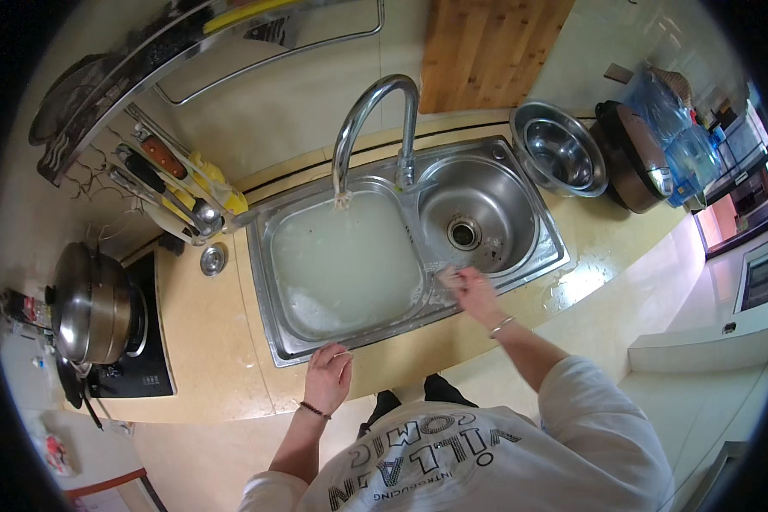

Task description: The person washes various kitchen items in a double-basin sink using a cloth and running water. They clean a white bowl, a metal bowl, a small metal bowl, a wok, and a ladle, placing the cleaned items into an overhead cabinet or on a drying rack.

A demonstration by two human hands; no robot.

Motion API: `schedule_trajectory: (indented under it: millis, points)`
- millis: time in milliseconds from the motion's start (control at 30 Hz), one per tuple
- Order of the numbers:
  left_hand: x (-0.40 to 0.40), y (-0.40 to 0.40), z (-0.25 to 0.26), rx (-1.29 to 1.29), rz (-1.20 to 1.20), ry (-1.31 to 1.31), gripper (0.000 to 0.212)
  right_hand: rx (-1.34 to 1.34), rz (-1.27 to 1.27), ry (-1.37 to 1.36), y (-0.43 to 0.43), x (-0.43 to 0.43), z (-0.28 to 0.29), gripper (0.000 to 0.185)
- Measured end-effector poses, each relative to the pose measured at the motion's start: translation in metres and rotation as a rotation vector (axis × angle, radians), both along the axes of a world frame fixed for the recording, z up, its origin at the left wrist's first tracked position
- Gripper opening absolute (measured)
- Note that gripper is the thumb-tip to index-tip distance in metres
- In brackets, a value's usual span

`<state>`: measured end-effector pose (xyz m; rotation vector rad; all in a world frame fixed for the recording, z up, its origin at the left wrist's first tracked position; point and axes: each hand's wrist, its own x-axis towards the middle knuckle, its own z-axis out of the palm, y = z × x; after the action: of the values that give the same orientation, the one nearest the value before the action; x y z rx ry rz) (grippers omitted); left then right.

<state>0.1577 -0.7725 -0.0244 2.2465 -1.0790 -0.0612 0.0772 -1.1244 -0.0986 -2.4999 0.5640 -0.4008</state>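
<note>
My right hand [479, 297] is at the divider between the two bowls of a stainless steel sink [265, 301]. Its fingers grip a small pale cloth or pad [449, 277], blurred, against the steel near the front of the divider. My left hand [328, 374] is at the front rim of the sink with its fingers curled; whether they hold something small is hidden. Cloudy water [349, 262] with some foam stands in the large left bowl. The round right bowl [496, 198] holds no standing water, and dark bits lie around its drain [464, 232]. A chrome faucet [377, 89] arches over the left bowl.
Steel basins [558, 150] and a brown rice cooker [630, 157] stand right of the sink. Left are a drain strainer [213, 259], a utensil holder [230, 198] and a steel pot [93, 307] on a cooktop. A wooden board [486, 57] leans behind. Water wets the right counter.
</note>
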Motion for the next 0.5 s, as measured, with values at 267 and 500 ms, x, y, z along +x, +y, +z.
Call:
schedule_trajectory:
  millis: [267, 500]
  points:
    - [0.007, 0.01, 0.006, -0.032, 0.025, 0.033, 0.012, 1.581, 0.029, -0.012, 0.098, 0.059, 0.001, 0.025]
    - [0.019, -0.011, -0.004, -0.131, 0.167, 0.535, 0.032, 2.156, 0.082, -0.128, 0.093, 0.067, 0.047, 0.027]
